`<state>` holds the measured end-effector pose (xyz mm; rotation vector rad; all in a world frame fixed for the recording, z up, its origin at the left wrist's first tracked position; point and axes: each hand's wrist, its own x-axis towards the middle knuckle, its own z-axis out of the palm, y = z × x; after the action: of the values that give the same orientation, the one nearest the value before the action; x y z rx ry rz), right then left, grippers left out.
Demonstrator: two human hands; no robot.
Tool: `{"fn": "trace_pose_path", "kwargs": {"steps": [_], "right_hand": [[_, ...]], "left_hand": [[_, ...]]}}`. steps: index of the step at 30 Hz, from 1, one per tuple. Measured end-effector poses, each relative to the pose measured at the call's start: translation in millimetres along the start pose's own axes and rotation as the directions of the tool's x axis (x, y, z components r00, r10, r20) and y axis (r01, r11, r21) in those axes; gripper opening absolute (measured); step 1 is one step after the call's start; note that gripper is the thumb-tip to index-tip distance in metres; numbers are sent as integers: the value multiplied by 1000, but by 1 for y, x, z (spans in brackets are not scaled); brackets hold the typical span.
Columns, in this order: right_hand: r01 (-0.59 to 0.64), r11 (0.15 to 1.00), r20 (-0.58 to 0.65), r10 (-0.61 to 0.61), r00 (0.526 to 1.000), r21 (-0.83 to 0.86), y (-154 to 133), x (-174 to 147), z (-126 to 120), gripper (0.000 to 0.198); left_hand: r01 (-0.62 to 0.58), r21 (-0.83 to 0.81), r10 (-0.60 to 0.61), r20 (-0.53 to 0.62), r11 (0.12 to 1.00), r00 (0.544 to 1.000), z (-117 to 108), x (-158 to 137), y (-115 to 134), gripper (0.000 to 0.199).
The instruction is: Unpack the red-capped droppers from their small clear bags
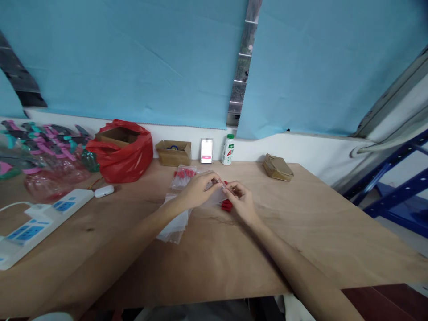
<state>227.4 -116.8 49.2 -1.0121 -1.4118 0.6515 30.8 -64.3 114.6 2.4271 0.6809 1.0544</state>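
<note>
fingers of left hand and right hand pinch one clear bag before one phone and one bottle.

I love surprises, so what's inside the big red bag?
Inside the red bag there's brown cardboard, which looks like an open box. I can't see what's deeper in it, and the bag's sides cover the rest.

A wooden table carries spray bottles, a power strip, a white case and a red bag on the left. Clear packets and red pieces lie mid-table; far across stand a box, phone and bottle.
</note>
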Motion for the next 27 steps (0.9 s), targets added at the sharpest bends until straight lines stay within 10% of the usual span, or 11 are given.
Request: {"fn": "trace_pose_path", "kwargs": {"steps": [27], "right_hand": [[1, 1000, 60, -2, 998, 8, -3, 0, -1, 30]], "left_hand": [[-1, 10, 0, 44, 1000, 999, 0, -1, 4, 15]]}}
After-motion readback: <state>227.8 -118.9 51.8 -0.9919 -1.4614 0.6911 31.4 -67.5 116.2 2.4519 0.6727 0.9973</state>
